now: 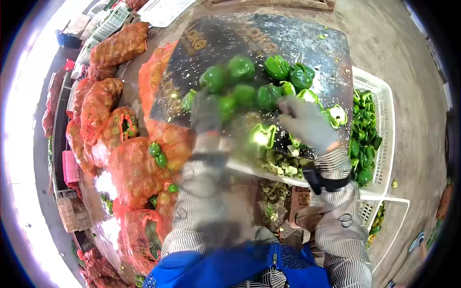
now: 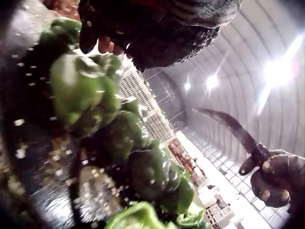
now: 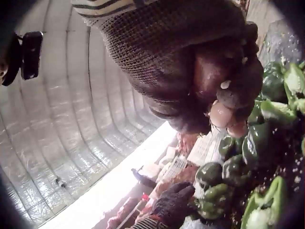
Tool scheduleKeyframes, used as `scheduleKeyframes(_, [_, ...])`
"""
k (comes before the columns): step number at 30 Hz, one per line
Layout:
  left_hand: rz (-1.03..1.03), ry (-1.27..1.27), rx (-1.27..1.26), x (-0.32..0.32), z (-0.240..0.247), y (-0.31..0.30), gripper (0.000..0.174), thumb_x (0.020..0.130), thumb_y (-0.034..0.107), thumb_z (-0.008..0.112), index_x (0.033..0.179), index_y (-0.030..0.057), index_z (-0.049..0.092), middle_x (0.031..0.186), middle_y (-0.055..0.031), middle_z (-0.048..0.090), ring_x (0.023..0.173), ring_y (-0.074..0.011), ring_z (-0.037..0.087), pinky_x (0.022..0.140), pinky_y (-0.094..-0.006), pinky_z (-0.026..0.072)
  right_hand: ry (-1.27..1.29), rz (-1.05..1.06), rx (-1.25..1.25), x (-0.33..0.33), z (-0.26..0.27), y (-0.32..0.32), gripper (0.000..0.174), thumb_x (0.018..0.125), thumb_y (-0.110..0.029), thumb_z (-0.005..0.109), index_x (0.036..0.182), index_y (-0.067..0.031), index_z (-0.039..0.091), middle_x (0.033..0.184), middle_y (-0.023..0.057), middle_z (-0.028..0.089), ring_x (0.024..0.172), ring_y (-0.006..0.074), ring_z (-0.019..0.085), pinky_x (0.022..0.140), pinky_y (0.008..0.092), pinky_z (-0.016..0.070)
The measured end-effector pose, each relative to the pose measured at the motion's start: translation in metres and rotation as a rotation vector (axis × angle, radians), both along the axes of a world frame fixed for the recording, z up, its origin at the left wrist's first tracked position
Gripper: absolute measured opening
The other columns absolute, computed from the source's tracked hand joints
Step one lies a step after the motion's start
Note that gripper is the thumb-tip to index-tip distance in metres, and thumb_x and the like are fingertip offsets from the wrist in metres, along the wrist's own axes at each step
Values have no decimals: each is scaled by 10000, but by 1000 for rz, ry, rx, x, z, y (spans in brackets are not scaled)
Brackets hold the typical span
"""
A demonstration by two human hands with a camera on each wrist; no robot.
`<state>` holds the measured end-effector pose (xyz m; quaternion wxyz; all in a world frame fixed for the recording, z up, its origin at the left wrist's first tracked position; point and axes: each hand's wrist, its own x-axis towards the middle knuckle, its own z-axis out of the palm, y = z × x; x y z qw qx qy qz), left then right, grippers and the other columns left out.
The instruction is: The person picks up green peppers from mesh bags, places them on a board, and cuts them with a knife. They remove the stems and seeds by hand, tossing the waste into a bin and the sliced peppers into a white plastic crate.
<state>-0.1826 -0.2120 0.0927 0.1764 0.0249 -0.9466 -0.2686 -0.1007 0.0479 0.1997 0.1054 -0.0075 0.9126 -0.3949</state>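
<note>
Whole green bell peppers (image 1: 241, 68) lie in a loose group on a dark board, several of them blurred. My gloved left hand (image 1: 206, 113), also blurred, is at the near left of this group. In the left wrist view its bare fingertips (image 2: 106, 45) are right at the top of a pepper (image 2: 86, 90). My gloved right hand (image 1: 309, 127) is over the board's near right side, its fingers curled. The left wrist view shows it gripping a knife (image 2: 233, 126) with a curved blade. Cut-open peppers (image 1: 263, 136) lie beside the right hand, showing pale insides.
A white crate (image 1: 386, 103) of green peppers stands right of the board (image 1: 307, 38). Under its near edge sits a white tray (image 1: 240, 166) with pepper scraps (image 1: 283, 165). Red mesh sacks (image 1: 129, 168) crowd the left side. Another crate (image 1: 401, 211) stands at the lower right.
</note>
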Motion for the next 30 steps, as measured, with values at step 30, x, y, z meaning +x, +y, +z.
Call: scheduleKeyframes(30, [-181,251,293,19,-32,1,260,954,186,507,1152,43,597,1194,-158,597,1187,-324,516,1054,-409,383,-36,294,435,-44,-74,-119,225,839,-41,525,1050,37,544,998,239,665,972,383,650,815,449,528])
